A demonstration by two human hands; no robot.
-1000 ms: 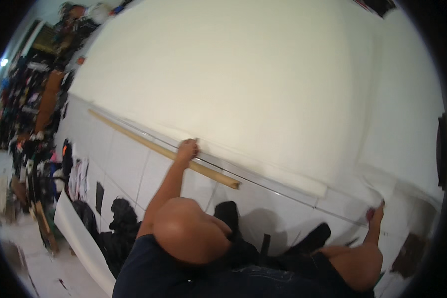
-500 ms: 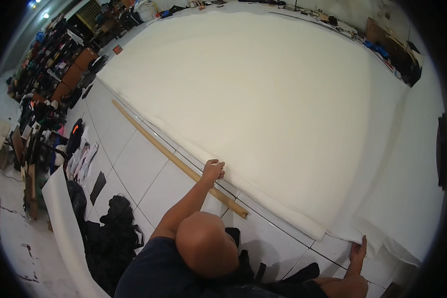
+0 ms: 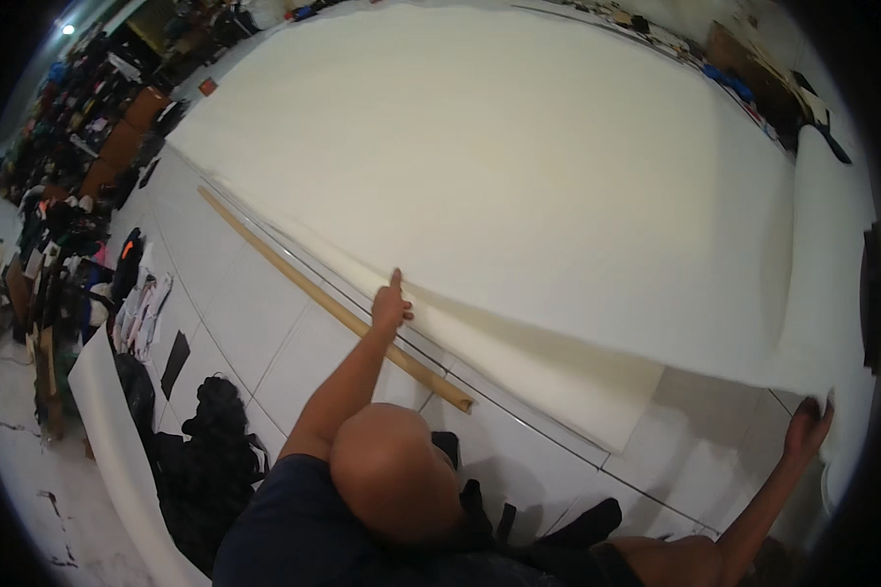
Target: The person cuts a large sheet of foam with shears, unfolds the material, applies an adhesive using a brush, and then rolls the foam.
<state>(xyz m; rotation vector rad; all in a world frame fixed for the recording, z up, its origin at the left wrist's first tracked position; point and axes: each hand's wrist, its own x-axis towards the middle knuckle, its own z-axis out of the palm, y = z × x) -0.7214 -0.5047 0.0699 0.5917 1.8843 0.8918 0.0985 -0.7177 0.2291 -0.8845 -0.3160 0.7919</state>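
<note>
While the person knelt at the near edge, a very large cream sheet (image 3: 519, 166) lay spread flat over a white tiled floor (image 3: 255, 323), covering most of it and reaching to the far clutter. Its surface was smooth, plain and unmarked; the near edge was folded back on itself in a long doubled flap ending in a squared corner. Left hand (image 3: 392, 308): pressed on that folded edge, fingers gathered, one finger pointing up; whether it pinched the sheet could not be told. Right hand (image 3: 808, 426): closed on the sheet's right-hand edge, where the material curled upward. Long wooden stick (image 3: 333, 305): lying on the tiles just beside the fold, running diagonally. Black bundle of cloth (image 3: 210, 460): on the floor, lower left.
</note>
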